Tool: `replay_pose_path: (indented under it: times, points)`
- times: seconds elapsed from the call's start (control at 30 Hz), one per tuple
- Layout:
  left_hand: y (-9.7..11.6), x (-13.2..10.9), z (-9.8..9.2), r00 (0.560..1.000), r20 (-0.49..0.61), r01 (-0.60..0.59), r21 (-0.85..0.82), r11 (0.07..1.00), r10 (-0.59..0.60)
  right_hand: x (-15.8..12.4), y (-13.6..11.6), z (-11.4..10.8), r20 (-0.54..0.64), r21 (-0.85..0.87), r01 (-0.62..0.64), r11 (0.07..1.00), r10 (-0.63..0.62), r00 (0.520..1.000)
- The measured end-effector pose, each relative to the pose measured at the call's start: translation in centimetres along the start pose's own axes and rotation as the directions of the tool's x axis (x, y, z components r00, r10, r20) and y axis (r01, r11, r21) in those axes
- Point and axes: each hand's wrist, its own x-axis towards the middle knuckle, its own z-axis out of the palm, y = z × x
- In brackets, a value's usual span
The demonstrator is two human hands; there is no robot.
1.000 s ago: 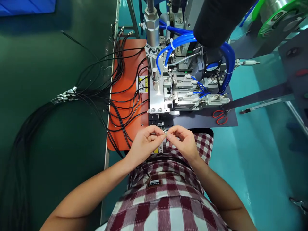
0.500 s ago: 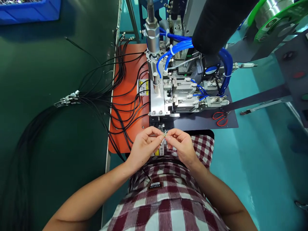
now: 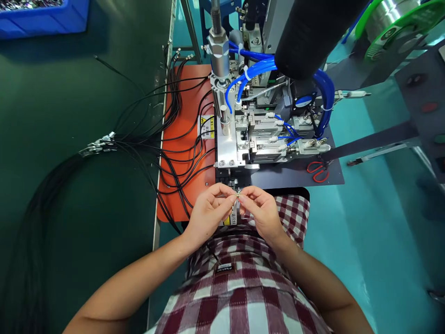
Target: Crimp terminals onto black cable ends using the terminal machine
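My left hand (image 3: 209, 209) and my right hand (image 3: 262, 211) meet fingertip to fingertip just in front of the machine (image 3: 227, 153). Each is closed in a pinch. Between the fingertips a tiny shiny piece (image 3: 238, 195) shows, too small to name. A black cable (image 3: 211, 253) runs below my left hand toward my lap. Left of the machine, several black cables (image 3: 170, 169) lie across the orange plate (image 3: 189, 204).
A bundle of cables with metal ends (image 3: 99, 144) lies on the dark green table (image 3: 104, 222). At the upper left stands a blue bin (image 3: 45, 21) of small metal parts. Red-handled scissors (image 3: 318, 171) rest right of the machine, below a green spool (image 3: 371, 41).
The view has shifted very slightly. My hands stay together in nearly the same place, with only small movements of the right fingers.
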Motion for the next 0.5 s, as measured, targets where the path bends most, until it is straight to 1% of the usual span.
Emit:
replay_pose_path:
  times: [0.17, 0.33, 0.5]
  points:
    - [-0.21, -0.07, 0.14, 1.0, -0.011, -0.007, -0.059, 0.998, 0.007, -0.13, 0.08, 0.68, -0.042, 0.055, 0.013, 0.998, -0.011, 0.999]
    - [-0.28, -0.05, 0.25, 1.0, -0.023, -0.009, -0.107, 0.994, 0.006, -0.36, 0.34, 1.03, -0.061, -0.008, 0.011, 1.0, -0.011, 0.998]
    - [-0.31, 0.02, 0.19, 1.0, -0.028, -0.014, -0.092, 0.996, 0.012, -0.49, -0.08, 1.03, -0.049, -0.088, 0.049, 0.995, -0.053, 0.997]
